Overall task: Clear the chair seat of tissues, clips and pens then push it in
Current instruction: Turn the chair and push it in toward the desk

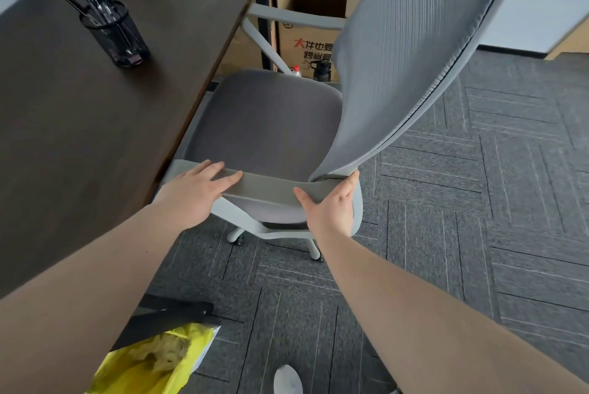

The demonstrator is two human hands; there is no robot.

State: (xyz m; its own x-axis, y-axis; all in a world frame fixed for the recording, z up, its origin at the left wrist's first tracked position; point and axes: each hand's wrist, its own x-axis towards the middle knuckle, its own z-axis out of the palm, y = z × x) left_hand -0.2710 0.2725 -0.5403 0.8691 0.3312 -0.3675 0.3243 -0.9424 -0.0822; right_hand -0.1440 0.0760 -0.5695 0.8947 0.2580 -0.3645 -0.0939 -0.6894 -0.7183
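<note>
A grey office chair stands beside the dark desk (79, 125), its front partly under the desk's edge. Its seat (267, 125) is bare: no tissues, clips or pens lie on it. The near armrest (264, 188) runs across in front of me. My left hand (194, 192) lies flat on the armrest's left end, fingers stretched out. My right hand (331, 205) grips the armrest's right end, thumb on top, where it meets the mesh backrest (408, 52). A black mesh pen holder (114, 36) with several pens stands on the desk.
A bin lined with a yellow bag (153, 361) holding crumpled tissue sits at the lower left. Cardboard boxes (306, 11) and two bottles (320, 70) stand beyond the chair. Grey carpet tiles cover the floor to the right. A white shoe (287, 379) shows at the bottom.
</note>
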